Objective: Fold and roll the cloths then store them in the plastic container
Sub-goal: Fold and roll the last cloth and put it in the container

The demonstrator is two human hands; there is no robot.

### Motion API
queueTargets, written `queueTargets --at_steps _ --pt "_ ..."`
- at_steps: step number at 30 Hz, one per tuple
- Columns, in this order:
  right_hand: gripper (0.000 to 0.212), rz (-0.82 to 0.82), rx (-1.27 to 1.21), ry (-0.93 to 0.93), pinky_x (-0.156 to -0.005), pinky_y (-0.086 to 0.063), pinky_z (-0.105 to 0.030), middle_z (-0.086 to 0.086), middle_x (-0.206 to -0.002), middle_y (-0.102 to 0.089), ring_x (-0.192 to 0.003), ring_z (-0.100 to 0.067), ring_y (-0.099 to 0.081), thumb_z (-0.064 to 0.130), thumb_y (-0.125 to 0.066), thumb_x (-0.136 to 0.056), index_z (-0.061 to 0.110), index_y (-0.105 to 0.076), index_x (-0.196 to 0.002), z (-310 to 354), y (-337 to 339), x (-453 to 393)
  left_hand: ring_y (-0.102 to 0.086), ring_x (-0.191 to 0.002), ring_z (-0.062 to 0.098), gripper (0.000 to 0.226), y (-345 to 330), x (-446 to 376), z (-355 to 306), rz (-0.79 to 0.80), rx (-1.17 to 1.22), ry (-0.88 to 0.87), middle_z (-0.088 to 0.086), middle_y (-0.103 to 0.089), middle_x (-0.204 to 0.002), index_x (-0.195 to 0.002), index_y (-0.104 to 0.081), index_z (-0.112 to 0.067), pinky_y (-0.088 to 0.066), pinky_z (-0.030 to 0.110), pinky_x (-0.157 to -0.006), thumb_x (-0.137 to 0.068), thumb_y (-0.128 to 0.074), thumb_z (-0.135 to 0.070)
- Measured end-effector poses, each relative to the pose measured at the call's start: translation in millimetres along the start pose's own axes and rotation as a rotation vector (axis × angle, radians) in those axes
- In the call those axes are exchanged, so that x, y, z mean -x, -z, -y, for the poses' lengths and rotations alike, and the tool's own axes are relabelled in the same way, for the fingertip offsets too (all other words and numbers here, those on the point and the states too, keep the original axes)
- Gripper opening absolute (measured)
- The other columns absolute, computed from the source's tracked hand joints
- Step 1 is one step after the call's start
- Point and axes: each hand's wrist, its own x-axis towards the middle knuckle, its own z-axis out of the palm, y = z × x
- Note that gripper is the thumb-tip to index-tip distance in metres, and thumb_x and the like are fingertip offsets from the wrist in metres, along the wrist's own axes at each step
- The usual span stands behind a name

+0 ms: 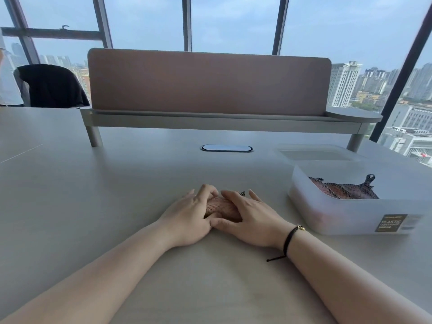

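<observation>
Pinkish cloths number two: one rolled cloth (222, 206) lies on the grey table (93, 195) under both hands, the left hand (190, 216) and right hand (250, 218) curling their fingers round it; the other cloth (343, 190) sits in the single plastic container (350, 216) at right, its lid (318, 154) just behind, a desk divider (210, 83) beyond

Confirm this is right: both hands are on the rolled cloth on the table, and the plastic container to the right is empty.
Not quite. The plastic container is not empty: the head view shows a cloth in the container. The rest holds: the left hand and right hand are on the rolled cloth on the table, with the container to the right.
</observation>
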Motion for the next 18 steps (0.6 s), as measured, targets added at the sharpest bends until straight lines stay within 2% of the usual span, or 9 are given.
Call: queueTargets --at_steps 3,5,7,9,11,12,14,15,18 --pt "0.072 -0.058 -0.002 0.052 -0.119 -0.018 -0.029 0.010 -0.128 -0.063 -0.122 -0.008 -0.053 0.069 -0.053 -0.083 0.028 -0.035 -0.140 -1.2 0.3 3.9 -0.051 -0.123 0.024 0.026 0.6 0.2 6.9 -0.071 0.013 -0.023 -0.005 -0.062 -0.121 -0.116 -0.048 -0.031 -0.041 0.035 -0.099 -0.096 -0.049 -0.047" --pt "0.050 -0.146 -0.005 0.081 -0.101 -0.031 -0.022 0.006 -0.113 -0.067 -0.110 -0.015 -0.057 0.051 -0.058 -0.088 0.028 -0.042 -0.129 -2.2 0.6 6.1 -0.057 -0.112 0.019 0.029 1.1 1.4 13.1 -0.139 0.072 -0.073 -0.010 -0.066 -0.112 -0.110 -0.052 -0.032 -0.046 0.039 -0.094 -0.094 -0.044 -0.054" --pt "0.031 -0.262 -0.072 0.109 -0.083 -0.045 -0.027 0.005 -0.097 -0.068 -0.096 -0.018 -0.062 0.036 -0.063 -0.085 0.029 -0.051 -0.112 -0.8 3.1 7.0 -0.062 -0.104 0.011 0.032 3.0 5.1 14.9 -0.196 0.138 -0.086 -0.015 -0.069 -0.107 -0.108 -0.057 -0.032 -0.050 0.038 -0.088 -0.093 -0.042 -0.056" --pt "0.020 -0.336 -0.318 0.072 -0.071 -0.051 -0.039 0.001 -0.082 -0.069 -0.079 -0.014 -0.064 0.028 -0.068 -0.078 0.023 -0.060 -0.095 0.2 6.3 5.9 -0.064 -0.088 0.004 0.028 8.1 9.5 10.9 -0.235 0.260 -0.083 -0.016 -0.070 -0.092 -0.101 -0.062 -0.030 -0.050 0.035 -0.080 -0.093 -0.046 -0.053" --pt "0.022 -0.311 -0.738 0.038 -0.076 -0.053 -0.050 -0.016 -0.087 -0.071 -0.078 -0.016 -0.064 0.023 -0.072 -0.076 0.008 -0.067 -0.091 1.2 11.6 5.0 -0.067 -0.081 0.011 0.032 15.4 15.0 1.6 -0.171 0.521 -0.088 -0.008 -0.072 -0.085 -0.097 -0.067 -0.027 -0.050 0.037 -0.075 -0.090 -0.051 -0.054" --pt "0.026 -0.269 -0.920 0.023 -0.082 -0.054 -0.055 -0.025 -0.094 -0.071 -0.082 -0.025 -0.067 0.020 -0.073 -0.077 0.001 -0.069 -0.094 0.4 13.9 5.5 -0.070 -0.084 0.020 0.035 18.0 16.5 -1.9 -0.107 0.661 -0.087 -0.001 -0.074 -0.088 -0.100 -0.070 -0.024 -0.051 0.041 -0.078 -0.088 -0.055 -0.054" --pt "0.031 -0.183 -1.130 -0.030 -0.087 -0.051 -0.061 -0.032 -0.103 -0.069 -0.091 -0.046 -0.068 0.017 -0.073 -0.079 -0.006 -0.068 -0.100 -2.3 16.6 6.8 -0.072 -0.091 0.034 0.034 18.4 18.0 -5.1 0.010 0.857 -0.066 0.012 -0.076 -0.096 -0.106 -0.072 -0.016 -0.055 0.044 -0.082 -0.086 -0.068 -0.042" --pt "0.033 -0.156 -1.182 -0.070 -0.085 -0.050 -0.061 -0.033 -0.103 -0.069 -0.090 -0.050 -0.065 0.016 -0.073 -0.078 -0.008 -0.068 -0.101 -2.9 16.7 7.5 -0.072 -0.092 0.036 0.032 17.0 18.0 -5.1 0.049 0.920 -0.047 0.017 -0.076 -0.099 -0.107 -0.073 -0.012 -0.056 0.043 -0.082 -0.083 -0.073 -0.033" --pt "0.038 -0.126 -1.289 -0.160 -0.070 -0.048 -0.044 -0.026 -0.093 -0.070 -0.082 -0.037 -0.061 0.017 -0.076 -0.074 -0.010 -0.067 -0.100 -4.5 14.1 6.6 -0.070 -0.087 0.033 0.033 11.4 16.3 -5.3 0.134 1.026 0.026 0.026 -0.073 -0.102 -0.102 -0.073 0.000 -0.057 0.040 -0.080 -0.075 -0.078 -0.018"
